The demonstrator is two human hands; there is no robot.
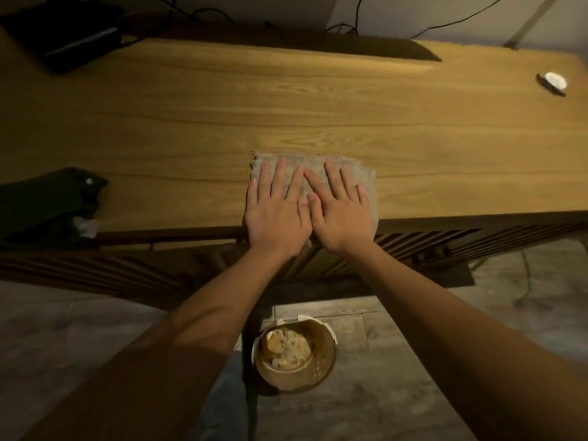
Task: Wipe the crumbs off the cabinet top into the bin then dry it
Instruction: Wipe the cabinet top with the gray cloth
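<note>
Forearms fill the bottom of the view, both reaching out over the near edge of the cabinet top (318, 106). Left hand (276, 214) and right hand (342, 214) lie flat, fingers spread, side by side with thumbs touching, pressing down on a grey cloth (366, 179); neither grips it, just palms on top. Cloth sits right at the near edge, its near part looks to hang slightly over. Bin (296, 354) stands on the floor directly below the hands, open, with some light scraps inside. No crumbs visible on the wood, but lighting is dim and anything small would be lost, so can't confirm. Judgement: this reads as the end of a sweep toward the edge, pushing debris off into the bin, or it could already be the drying pass; can't tell if the cloth is wet or dry. Far half of the top and the right end near a small white object (552, 82) look unwiped at this pose. Dark bag (47, 202) sits at the left edge, dark device (63, 36) at far left.
</note>
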